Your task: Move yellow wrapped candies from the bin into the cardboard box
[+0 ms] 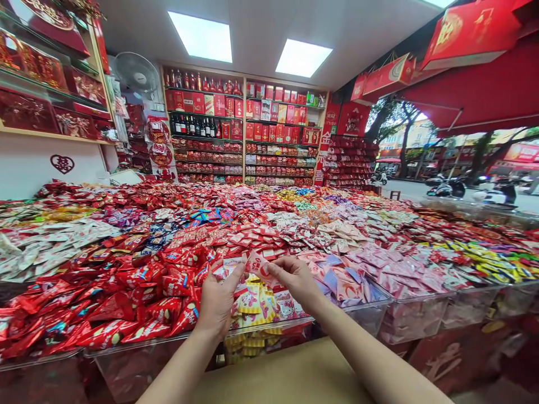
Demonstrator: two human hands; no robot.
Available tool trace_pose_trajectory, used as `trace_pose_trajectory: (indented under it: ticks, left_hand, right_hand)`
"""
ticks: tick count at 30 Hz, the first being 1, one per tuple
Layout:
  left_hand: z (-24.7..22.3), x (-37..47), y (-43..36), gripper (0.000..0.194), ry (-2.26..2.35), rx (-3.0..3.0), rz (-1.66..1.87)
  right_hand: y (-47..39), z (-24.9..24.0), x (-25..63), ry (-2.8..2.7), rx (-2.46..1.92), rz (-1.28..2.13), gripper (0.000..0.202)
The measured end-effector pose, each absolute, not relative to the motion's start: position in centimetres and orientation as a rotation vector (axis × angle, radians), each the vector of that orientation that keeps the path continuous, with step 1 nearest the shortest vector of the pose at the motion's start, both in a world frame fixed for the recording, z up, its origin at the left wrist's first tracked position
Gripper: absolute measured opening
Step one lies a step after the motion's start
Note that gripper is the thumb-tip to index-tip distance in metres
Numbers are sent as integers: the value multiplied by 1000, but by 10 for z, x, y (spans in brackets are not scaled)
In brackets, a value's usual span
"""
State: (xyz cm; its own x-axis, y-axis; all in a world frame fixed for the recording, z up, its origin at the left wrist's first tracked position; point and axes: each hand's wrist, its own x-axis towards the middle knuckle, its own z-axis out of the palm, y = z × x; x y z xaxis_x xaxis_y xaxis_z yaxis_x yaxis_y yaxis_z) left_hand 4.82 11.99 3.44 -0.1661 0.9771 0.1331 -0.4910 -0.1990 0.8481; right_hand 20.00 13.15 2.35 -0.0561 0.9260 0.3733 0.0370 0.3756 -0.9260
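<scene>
My left hand (215, 303) is closed, thumb on top, on a pale candy packet (231, 264). A pink candy packet (259, 268) with red print is pinched by my right hand (298, 281), its left edge close to my left fingertips. Both hands are raised over a clear bin of yellow-and-white candy packets (249, 303). Left of them lie puffy red snack bags (145, 278). Pink and lilac packets (343, 280) fill the bin on the right.
Clear plastic bin walls (416, 320) run along the counter's front edge. Below my forearms is a brown cardboard surface (282, 373). Heaped sweets stretch back to shelves (244, 134) of bottles and red boxes. Red gift bags (471, 33) hang at upper right, beside the street.
</scene>
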Motion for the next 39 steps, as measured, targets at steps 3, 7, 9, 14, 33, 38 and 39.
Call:
trace_pose_trajectory:
  ticks: [3,7,9,14,33,38,39]
  left_hand:
    - [39,45,121,23,805,823,1661]
    - [42,37,126,18,810,748,1701]
    - [40,34,129,15,851,712,1723]
    - [36,32,131,8,856,669,1650]
    - [23,51,110,41,753,856,1495]
    - [25,47,114,35,825,939,1515]
    - [27,46,115,34,845,930,1550]
  right_hand:
    - [130,19,195,-1472,-979,862,25]
    - [128,21,190,-1625,-1031,716,23]
    - [132,28,199,-1656,-1113,589,25]
    - [154,42,267,-1408,-1635,127,22]
    - [115,22,175,-1605,-878,1155,31]
    - [122,24,189,-1642,-802,1179,26]
    - [126,26,195,-1605,-838,1132,26]
